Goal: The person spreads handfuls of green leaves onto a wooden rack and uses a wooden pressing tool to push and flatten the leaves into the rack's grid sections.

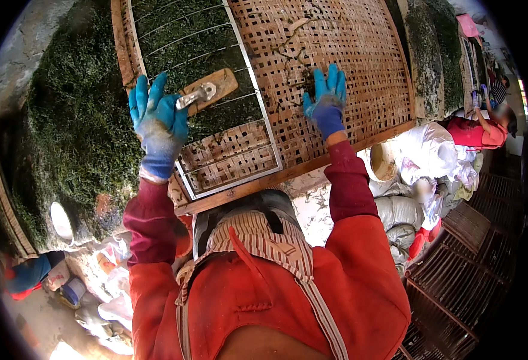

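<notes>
My left hand (159, 123), in a blue-coated glove, is at the left side of a white wire frame (243, 57). Its thumb and index finger meet the metal handle of a small wooden float (219, 87) and seem to pinch it, while the other fingers stretch out. The float is above dark green, stringy, seaweed-like stuff (177, 45) spread inside the frame. The near end of the frame shows bare weave. Gloved the same way, my right hand (328, 102) lies with fingers spread on a woven bamboo tray (360, 72), right of the frame.
A big green heap (78, 144) fills the left, with a white oval dish (61, 220) near its edge. To the right are a pale bucket (384, 162), white sacks (399, 213) and dark slatted racks (468, 264). Another person in red (477, 132) works farther off.
</notes>
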The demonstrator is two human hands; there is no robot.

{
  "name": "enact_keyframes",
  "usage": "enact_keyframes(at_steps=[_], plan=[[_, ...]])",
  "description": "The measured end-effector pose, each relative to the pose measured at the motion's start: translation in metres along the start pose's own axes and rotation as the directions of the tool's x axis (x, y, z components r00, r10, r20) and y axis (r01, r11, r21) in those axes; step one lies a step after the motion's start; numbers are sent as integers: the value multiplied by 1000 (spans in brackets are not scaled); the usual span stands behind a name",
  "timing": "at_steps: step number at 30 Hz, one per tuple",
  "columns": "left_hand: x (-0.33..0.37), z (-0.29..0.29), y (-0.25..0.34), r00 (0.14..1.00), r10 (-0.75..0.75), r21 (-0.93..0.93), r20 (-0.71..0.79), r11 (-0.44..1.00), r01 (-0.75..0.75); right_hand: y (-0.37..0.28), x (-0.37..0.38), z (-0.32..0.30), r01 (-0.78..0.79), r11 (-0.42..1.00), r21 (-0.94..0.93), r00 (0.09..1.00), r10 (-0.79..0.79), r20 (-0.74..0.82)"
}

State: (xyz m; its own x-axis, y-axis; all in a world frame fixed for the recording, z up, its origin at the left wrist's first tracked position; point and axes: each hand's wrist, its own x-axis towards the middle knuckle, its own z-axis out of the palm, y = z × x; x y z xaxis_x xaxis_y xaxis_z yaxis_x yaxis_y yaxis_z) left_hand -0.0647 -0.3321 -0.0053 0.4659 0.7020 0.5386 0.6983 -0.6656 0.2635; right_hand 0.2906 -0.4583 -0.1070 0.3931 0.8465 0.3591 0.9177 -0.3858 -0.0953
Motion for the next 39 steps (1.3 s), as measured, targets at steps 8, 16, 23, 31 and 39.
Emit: enact_keyframes(at_steps=[8,16,23,31,39], plan=[[-30,19,20,971,-58,-43,233,997,70,-41,78,-56,188,982,-33,896,-158,416],[-35,40,-4,988,-62,-452,144,884,121,-173,114,-144,282,7,960,829,-505,-240],[-26,86,-4,992,-123,-99,-32,988,119,-197,24,9,441,772,457,891,-438,-120],[-29,30,-102,997,-4,-654,-74,756,-45,-207,33,3,435,787,437,894,-434,-109],[21,7,-401,493,-574,466,654,819,335,-211,26,-2,355,845,399,929,-367,-48]])
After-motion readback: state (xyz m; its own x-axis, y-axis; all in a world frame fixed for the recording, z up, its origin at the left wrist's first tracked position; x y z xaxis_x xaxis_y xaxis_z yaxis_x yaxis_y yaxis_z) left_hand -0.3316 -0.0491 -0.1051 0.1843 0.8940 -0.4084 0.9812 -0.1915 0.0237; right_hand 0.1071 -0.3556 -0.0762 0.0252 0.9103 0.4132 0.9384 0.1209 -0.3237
